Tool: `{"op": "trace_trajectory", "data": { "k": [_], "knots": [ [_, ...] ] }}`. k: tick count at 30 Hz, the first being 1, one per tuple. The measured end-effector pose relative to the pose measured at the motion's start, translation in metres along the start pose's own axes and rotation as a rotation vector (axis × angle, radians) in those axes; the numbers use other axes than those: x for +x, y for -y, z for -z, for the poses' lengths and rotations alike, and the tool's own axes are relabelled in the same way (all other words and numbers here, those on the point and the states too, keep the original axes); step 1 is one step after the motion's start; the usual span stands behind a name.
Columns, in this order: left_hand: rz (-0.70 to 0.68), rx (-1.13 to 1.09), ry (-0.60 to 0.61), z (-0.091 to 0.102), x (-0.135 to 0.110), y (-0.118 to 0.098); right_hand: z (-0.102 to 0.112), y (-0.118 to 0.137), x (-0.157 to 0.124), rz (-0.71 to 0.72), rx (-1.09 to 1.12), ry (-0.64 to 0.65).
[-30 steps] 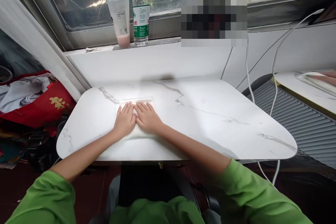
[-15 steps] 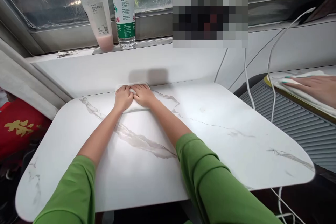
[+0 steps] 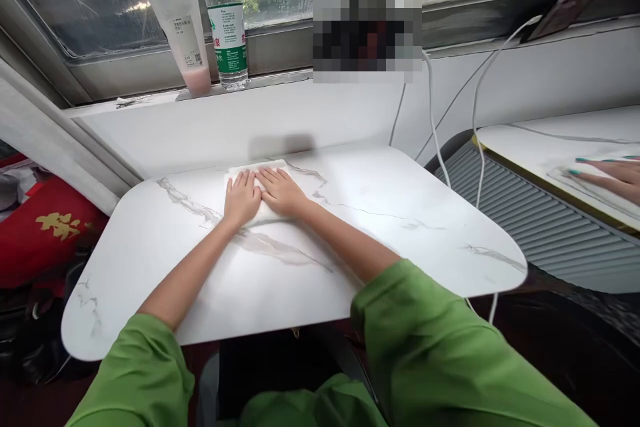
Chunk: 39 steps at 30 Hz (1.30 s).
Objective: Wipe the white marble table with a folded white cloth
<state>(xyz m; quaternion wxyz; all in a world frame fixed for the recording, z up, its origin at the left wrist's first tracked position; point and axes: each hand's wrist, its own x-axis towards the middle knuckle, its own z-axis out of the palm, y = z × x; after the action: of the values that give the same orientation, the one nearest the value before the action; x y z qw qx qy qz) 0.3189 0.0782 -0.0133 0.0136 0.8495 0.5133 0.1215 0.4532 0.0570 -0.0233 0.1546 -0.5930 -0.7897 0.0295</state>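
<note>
Both palms press flat on a folded white cloth (image 3: 270,213) near the far edge of the white marbled table (image 3: 400,240). My left hand (image 3: 242,197) lies on the cloth's left part with its fingers stretched forward. Just beside it, thumbs nearly touching, my right hand (image 3: 283,191) rests on the right part, fingers also straight and slightly apart. The cloth's far edge shows beyond my fingertips; its middle is hidden under the hands.
On the window ledge stand a plastic cup (image 3: 184,33) with pink drink and a water bottle (image 3: 228,33). White cables (image 3: 434,113) hang at the right. Another person's hand (image 3: 613,175) rests on a neighbouring table (image 3: 560,140). A red bag (image 3: 40,233) is at the left.
My hands and the cloth have slid back a little from the wall edge towards me. The other person's hand has moved on its table, and the view has shifted.
</note>
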Motion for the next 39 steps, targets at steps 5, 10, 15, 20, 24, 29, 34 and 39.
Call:
{"op": "trace_trajectory", "data": {
  "k": [5,10,15,20,24,29,34,39],
  "knots": [
    [-0.031,-0.001,0.076,0.008,-0.081,-0.059,0.018,0.003,-0.100,0.093,-0.022,-0.008],
    [-0.240,-0.008,0.201,0.018,-0.140,-0.110,0.038,-0.005,-0.189,0.165,-0.040,-0.038],
    [-0.360,-0.019,0.226,0.017,-0.143,-0.138,0.046,-0.014,-0.221,0.064,-0.154,0.017],
    [-0.303,-0.062,0.197,0.005,-0.108,-0.141,0.042,-0.031,-0.187,-0.024,-0.160,0.032],
    [-0.195,-0.068,0.163,-0.007,-0.057,-0.136,0.039,-0.065,-0.131,-0.024,-0.085,0.014],
    [-0.119,-0.085,0.097,-0.025,0.021,-0.129,0.040,-0.114,-0.060,-0.040,-0.029,0.008],
    [-0.146,-0.096,0.044,-0.040,0.089,-0.122,0.040,-0.147,-0.011,-0.110,-0.055,-0.085],
    [-0.158,-0.073,-0.010,-0.048,0.115,-0.121,0.042,-0.163,0.007,-0.107,-0.063,-0.117]
  ]
}}
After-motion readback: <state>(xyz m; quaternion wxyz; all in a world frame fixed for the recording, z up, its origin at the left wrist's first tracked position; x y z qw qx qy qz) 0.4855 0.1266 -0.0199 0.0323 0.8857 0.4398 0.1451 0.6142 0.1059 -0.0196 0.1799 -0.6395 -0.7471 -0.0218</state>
